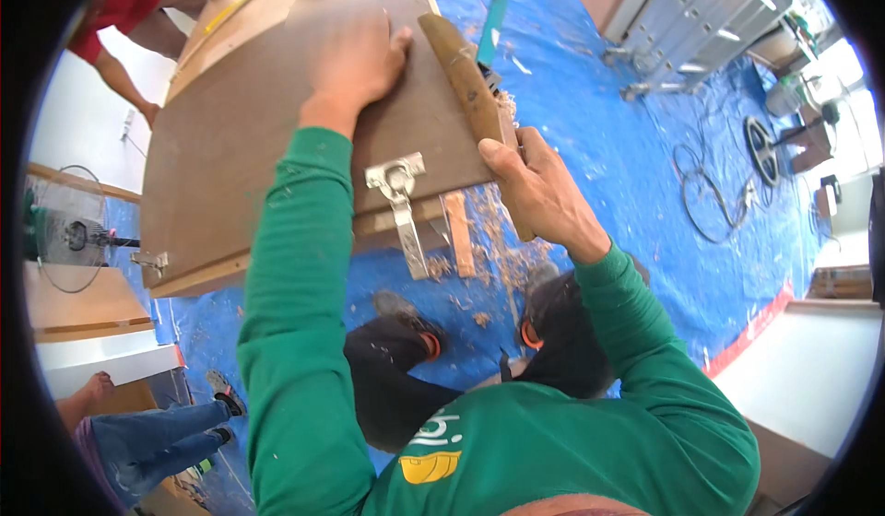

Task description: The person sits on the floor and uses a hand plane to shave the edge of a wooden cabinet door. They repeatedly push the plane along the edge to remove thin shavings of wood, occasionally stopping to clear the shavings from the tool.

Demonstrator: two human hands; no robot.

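Note:
My left hand [355, 55] rests on a brown door panel [240, 147], its thumb spread out; a blurred patch covers most of its fingers. My right hand [544, 189] is closed around the near end of a long wooden hand plane [461, 78]. The plane lies along the panel's right edge, with a teal blade [495, 23] sticking out of its side. Curled wood shavings [506, 106] cling beside the blade. A metal cabinet hinge [398, 189] is fixed near the panel's front edge, its arm hanging over. Another hinge [150, 261] sits at the left corner.
A blue sheet [636, 166] covers the floor, with shavings and a wood strip [458, 235] near my feet. A fan [74, 235] stands left. A person in red [120, 28] touches the panel's far side; another in jeans [161, 447] is lower left. A folded metal ladder [701, 23] and cables [714, 193] are right.

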